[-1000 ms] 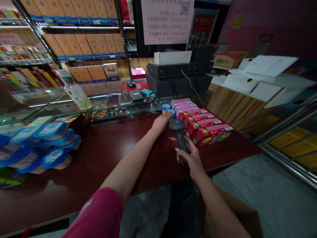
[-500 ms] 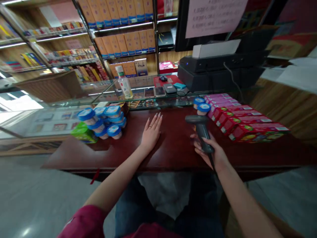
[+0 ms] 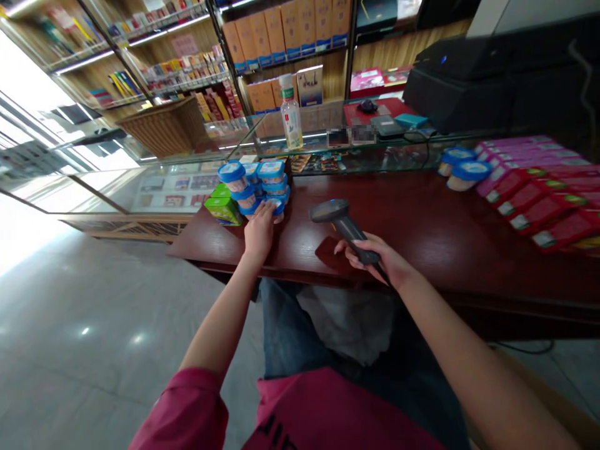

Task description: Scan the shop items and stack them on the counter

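1. Left hand reaches a blue-lidded tub at the front of the stack, centre-left of frame, fingers touching it, not visibly closed.
2. Right hand is clenched around the scanner handle, mid-frame.
3. The tub looks light, rigid and smooth; best taken around the sides under the lid.
4. The neighbouring tubs on the dark surface may topple.

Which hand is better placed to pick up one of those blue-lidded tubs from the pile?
Left. The left hand already touches the pile of blue-lidded tubs, while the right hand is wrapped around the barcode scanner, apart from the pile.
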The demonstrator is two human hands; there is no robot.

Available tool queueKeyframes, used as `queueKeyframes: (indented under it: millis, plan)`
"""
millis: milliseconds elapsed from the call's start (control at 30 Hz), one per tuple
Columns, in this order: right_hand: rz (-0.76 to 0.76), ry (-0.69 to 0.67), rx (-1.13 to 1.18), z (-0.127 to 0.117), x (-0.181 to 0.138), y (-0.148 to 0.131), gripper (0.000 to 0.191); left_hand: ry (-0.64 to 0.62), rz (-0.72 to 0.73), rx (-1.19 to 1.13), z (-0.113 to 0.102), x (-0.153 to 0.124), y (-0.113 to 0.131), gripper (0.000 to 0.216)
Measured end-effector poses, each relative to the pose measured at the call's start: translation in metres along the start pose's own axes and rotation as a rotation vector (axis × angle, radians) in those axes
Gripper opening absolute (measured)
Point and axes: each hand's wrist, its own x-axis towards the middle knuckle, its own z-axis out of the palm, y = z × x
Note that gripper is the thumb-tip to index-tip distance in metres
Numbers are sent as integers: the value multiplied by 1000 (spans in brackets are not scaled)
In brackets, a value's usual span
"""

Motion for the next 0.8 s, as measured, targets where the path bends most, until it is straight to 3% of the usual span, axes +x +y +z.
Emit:
queueKeyframes:
  millis: [233, 400, 800]
  plan:
    - [-34, 31, 48, -1, -4, 0, 29, -8, 41, -302, 23, 1, 17, 34]
    - [-47, 65, 44, -2, -5, 1, 26, -71, -5, -342, 28, 1, 13, 30]
    - [-74, 75, 58, 0, -6, 0, 24, -63, -53, -341, 25, -1, 19, 22]
